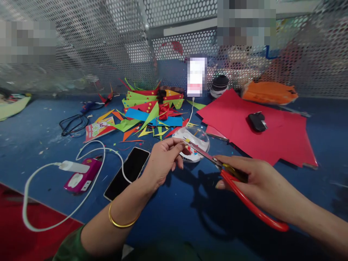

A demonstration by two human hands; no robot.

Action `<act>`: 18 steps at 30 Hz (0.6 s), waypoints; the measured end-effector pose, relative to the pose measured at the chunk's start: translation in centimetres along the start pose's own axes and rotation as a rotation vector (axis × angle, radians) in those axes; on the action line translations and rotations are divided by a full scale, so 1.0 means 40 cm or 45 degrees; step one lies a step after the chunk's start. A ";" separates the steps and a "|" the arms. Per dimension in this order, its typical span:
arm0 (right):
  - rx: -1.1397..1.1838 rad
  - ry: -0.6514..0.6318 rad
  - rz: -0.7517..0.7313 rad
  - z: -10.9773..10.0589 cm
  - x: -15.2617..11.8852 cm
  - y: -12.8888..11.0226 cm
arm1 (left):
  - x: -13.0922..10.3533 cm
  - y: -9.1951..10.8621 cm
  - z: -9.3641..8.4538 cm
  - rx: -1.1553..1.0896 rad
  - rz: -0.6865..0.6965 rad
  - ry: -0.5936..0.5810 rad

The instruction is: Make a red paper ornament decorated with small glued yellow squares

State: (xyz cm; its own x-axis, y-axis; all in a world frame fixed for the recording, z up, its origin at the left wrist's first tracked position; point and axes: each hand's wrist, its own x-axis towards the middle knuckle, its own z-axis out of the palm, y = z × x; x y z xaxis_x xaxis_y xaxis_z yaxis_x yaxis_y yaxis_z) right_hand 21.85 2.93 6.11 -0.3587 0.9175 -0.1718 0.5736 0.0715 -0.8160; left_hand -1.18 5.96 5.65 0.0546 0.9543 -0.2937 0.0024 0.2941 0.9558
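My right hand [255,185] grips red-handled scissors [255,208], whose blades point up and left over a clear round dish [205,139] with a white inside and small coloured bits. The fingers of my left hand [165,156] are pinched together beside the blade tips. A tiny yellow piece [187,140] shows at those tips; whether the left fingers hold it or something else is too small to tell. A gold bangle [123,224] circles the left wrist.
Cut paper strips [152,112] lie behind the dish. Red sheets [261,134] carry a black object [257,121] at the right. A black phone [127,174], a purple power bank [83,175] and a white cable lie left. Perforated metal [108,47] stands behind the blue table [168,217].
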 end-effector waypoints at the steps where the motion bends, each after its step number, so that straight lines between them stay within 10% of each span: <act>1: -0.001 -0.012 -0.016 0.001 0.000 0.000 | 0.000 -0.001 0.000 0.001 0.000 -0.001; 18: -0.051 0.028 -0.087 0.010 -0.003 0.005 | 0.002 -0.003 -0.005 0.052 -0.027 0.004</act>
State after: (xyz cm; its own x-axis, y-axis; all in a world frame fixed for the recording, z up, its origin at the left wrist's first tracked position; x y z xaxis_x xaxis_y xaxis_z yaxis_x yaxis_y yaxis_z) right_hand 21.71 2.69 5.74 -0.3819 0.9184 -0.1036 0.5775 0.1496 -0.8026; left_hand -1.39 5.99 5.49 0.0510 0.9482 -0.3137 0.0446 0.3116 0.9492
